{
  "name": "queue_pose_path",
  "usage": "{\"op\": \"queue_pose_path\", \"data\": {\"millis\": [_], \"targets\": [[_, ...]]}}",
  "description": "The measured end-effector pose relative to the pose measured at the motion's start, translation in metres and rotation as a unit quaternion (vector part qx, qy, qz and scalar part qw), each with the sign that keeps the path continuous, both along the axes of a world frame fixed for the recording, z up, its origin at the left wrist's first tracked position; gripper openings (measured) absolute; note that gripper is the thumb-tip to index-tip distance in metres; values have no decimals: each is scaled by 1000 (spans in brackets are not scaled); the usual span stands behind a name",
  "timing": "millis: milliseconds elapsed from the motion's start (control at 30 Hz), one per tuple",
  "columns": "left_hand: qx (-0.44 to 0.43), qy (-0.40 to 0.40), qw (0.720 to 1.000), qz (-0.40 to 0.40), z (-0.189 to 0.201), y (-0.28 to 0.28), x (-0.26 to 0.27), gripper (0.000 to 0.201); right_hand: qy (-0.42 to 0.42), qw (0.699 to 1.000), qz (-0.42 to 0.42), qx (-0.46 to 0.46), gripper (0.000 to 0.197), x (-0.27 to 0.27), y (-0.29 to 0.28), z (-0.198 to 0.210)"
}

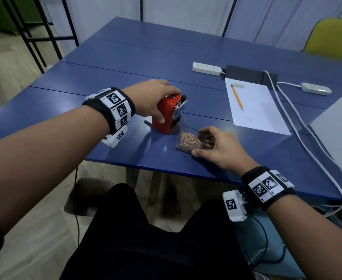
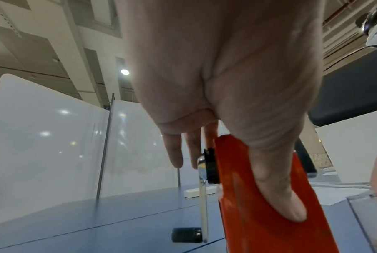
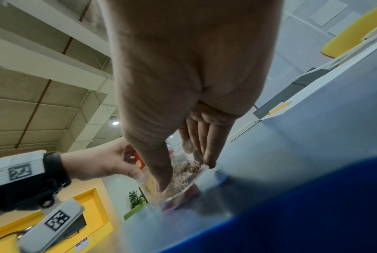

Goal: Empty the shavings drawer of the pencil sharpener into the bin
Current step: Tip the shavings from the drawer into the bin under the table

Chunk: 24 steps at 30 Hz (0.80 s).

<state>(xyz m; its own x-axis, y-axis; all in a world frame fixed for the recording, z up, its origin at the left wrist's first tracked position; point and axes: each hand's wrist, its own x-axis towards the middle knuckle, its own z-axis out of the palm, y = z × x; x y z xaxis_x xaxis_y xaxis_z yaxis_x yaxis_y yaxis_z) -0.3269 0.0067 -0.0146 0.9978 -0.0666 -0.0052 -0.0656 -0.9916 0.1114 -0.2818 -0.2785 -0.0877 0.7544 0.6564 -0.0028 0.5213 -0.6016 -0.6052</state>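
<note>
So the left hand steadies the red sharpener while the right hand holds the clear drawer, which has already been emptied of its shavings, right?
Not quite. The drawer isn't emptied: the head view shows it still full of brown shavings, sitting on the blue table just in front of the red sharpener. The rest holds: the left hand steadies the sharpener and the right hand holds the clear drawer.

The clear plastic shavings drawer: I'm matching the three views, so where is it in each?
Head: clear plastic shavings drawer centre, on the blue table, in the right hand.
Left wrist: its corner at lower right.
Right wrist: below centre, under the fingers.
Shared landmark: red pencil sharpener.
</note>
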Motion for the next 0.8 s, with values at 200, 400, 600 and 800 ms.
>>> {"op": "queue_pose_path", "data": {"millis": [200,400,600,800], "targets": [[5,-38,998,49,-11,6,-10,112,-48,998,40,-28,72,-17,11,1],[-140,-110,969,174,-37,-1,-67,100,-40,996,61,-44,71,-29,25,-1],[-197,19,977,81,-67,-13,-115,115,-31,995,81,-45,68,-40,41,3],[-217,-11,974,64,-82,-13,-130,95,-34,991,121,-49,69,-62,63,8]]}}
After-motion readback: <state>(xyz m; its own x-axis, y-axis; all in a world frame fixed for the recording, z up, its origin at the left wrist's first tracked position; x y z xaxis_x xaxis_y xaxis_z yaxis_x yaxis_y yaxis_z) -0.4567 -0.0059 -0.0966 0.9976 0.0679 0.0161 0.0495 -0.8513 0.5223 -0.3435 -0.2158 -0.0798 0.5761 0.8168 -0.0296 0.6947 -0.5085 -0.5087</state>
